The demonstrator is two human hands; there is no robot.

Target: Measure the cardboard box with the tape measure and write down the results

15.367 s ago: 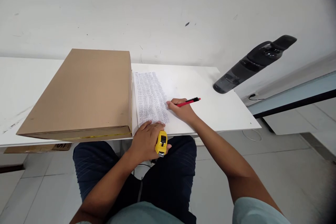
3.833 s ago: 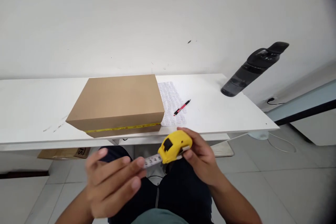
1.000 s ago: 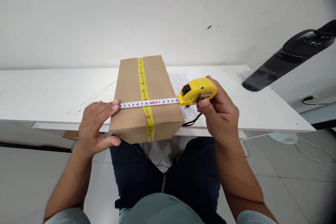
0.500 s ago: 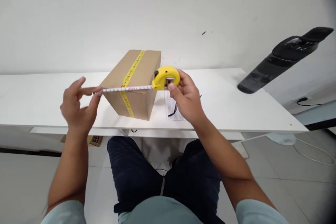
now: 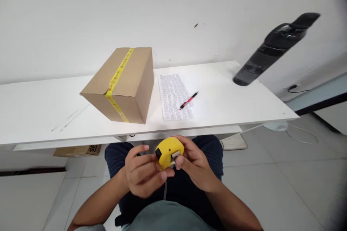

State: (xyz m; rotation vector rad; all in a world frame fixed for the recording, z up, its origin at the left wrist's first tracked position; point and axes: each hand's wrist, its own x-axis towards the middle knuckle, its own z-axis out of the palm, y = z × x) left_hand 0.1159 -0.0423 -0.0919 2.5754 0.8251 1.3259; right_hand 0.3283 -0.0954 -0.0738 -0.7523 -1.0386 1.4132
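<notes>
Tape measure [image 5: 166, 150] gripped in right hand [image 5: 197, 165]; left hand [image 5: 143, 174] at its front. Table [image 5: 222, 103] bears box [image 5: 130, 75], paper [image 5: 171, 95] with pen [image 5: 189, 100] atop, bottle [image 5: 271, 52].

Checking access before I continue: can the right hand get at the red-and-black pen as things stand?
Probably yes: the pen lies uncovered on the written sheet, with nothing visible blocking the right hand, though that hand holds the yellow tape measure and may need freeing first.

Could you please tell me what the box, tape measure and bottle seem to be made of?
Box: matt brown cardboard, by its plain flat faces and crisp folded edges.
Tape measure: probably smooth yellow plastic, by its moulded rounded shell; its greyish, shiny clip looks like metal.
Bottle: probably tinted plastic, by its dark, glossy, seemingly see-through wall; glass remains possible.
</notes>
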